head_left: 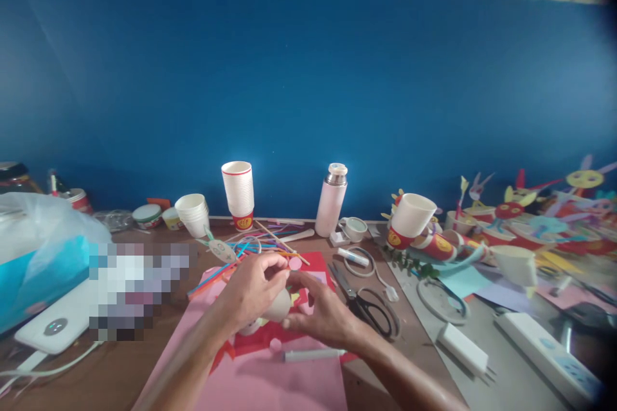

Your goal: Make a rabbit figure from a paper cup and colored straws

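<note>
Over the pink and red paper sheets (pixel 289 385), my left hand (pixel 258 282) has its fingers pinched together at the top of a small pale cup (pixel 278 306). What lies between those fingertips is too small to make out. My right hand (pixel 321 311) curves around the right side of the same cup, thumb low and fingers high. A small pink paper circle (pixel 295 263) shows just above the fingertips, and another pink circle (pixel 275 345) lies below the cup. Beside it rests a white capped pen (pixel 313 355).
Black scissors (pixel 369 311) and a coiled cable lie right of the paper. Behind are stacked paper cups (pixel 238 192), a pink flask (pixel 331 202) and colourful sticks (pixel 270 244). Paper-cup figures (pixel 511 212) and a power strip (pixel 549 356) occupy the right; a power bank (pixel 53 327) lies left.
</note>
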`<state>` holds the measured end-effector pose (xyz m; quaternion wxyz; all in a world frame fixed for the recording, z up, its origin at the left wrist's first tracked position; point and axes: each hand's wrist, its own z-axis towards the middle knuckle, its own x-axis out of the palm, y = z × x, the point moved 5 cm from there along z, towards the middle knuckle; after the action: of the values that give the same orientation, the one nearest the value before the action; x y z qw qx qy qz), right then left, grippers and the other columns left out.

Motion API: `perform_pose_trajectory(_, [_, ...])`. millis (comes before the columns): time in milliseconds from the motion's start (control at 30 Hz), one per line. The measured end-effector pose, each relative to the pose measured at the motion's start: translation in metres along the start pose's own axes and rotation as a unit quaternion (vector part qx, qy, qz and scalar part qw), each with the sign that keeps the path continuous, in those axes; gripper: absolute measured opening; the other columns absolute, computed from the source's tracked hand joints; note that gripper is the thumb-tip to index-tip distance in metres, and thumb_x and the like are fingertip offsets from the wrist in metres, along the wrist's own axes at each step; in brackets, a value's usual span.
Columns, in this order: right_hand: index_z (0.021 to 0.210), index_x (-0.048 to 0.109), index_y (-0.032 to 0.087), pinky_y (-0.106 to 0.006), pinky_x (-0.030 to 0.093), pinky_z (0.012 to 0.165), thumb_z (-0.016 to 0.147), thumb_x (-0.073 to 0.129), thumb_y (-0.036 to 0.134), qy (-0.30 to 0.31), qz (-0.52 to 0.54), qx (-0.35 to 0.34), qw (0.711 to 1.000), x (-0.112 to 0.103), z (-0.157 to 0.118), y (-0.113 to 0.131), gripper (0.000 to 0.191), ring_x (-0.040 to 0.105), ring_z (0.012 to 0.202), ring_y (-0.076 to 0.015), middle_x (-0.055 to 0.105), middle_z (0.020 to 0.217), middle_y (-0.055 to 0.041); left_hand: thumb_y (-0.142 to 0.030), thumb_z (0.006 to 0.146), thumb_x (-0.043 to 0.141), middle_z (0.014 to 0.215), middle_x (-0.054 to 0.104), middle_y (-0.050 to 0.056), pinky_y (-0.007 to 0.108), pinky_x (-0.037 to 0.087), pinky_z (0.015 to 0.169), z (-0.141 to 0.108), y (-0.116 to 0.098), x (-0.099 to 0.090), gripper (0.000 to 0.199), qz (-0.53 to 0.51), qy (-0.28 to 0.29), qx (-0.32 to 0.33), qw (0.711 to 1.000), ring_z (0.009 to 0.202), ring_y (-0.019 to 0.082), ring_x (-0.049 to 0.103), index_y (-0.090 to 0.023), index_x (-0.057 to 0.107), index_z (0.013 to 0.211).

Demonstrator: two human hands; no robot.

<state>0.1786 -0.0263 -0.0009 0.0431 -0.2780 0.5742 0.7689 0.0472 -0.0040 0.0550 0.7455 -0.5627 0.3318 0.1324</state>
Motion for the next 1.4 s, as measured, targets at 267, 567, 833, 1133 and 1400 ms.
perform_pose_trajectory(267, [0.109,0.052,0.020,-0.039,0.039,0.083,0.063,0.073,0.030,-0.072,-0.140,-0.036,0.987,0.021,-0.002,-0.003,0.052,0.052,0.097,-0.0261,0.060,0.105,-0.0068,-0.020,0.076,0.047,0.068,0.063,0.000,0.024,0.038,0.059,0.000,-0.009,0.008,0.017,0.015,0.008,0.008,1.000,0.064,0.015,0.056,-0.019,0.064,0.072])
perform_pose_trajectory(567, [0.105,0.055,0.018,-0.032,0.041,0.079,0.066,0.069,0.026,-0.075,-0.087,-0.055,0.992,0.018,-0.001,0.001,0.042,0.055,0.089,-0.0217,0.062,0.099,-0.0052,-0.028,0.081,0.047,0.104,0.067,0.007,0.031,0.042,0.085,0.001,-0.005,0.006,0.026,0.001,-0.018,0.037,0.999,0.098,0.022,0.059,-0.020,0.067,0.096])
perform_pose_trajectory(833, [0.105,0.058,0.020,-0.028,0.042,0.070,0.067,0.065,0.023,-0.073,0.023,0.023,0.997,0.005,0.004,-0.009,0.039,0.056,0.082,-0.0186,0.063,0.096,-0.0018,-0.030,0.082,0.050,0.106,0.065,0.006,0.028,0.048,0.076,-0.012,-0.016,-0.018,0.024,-0.058,-0.105,0.052,0.991,0.093,0.020,0.061,-0.022,0.065,0.099])
perform_pose_trajectory(1133, [0.107,0.056,0.018,-0.032,0.044,0.076,0.077,0.059,0.034,-0.129,0.230,-0.003,0.965,-0.023,0.010,-0.022,0.035,0.057,0.088,-0.0218,0.063,0.094,-0.0050,-0.033,0.073,0.064,0.071,0.064,0.000,0.019,0.044,0.053,-0.013,0.000,-0.046,0.016,-0.351,-0.271,-0.014,0.896,0.057,0.009,0.053,-0.018,0.065,0.078])
perform_pose_trajectory(1400, [0.113,0.052,0.018,-0.037,0.044,0.081,0.076,0.059,0.039,-0.117,0.296,-0.062,0.946,-0.032,0.011,-0.007,0.043,0.057,0.095,-0.0239,0.062,0.102,-0.0077,-0.027,0.062,0.070,0.069,0.066,0.000,0.020,0.045,0.053,0.008,0.043,-0.029,0.016,-0.529,-0.297,-0.098,0.789,0.066,0.012,0.059,-0.017,0.065,0.073])
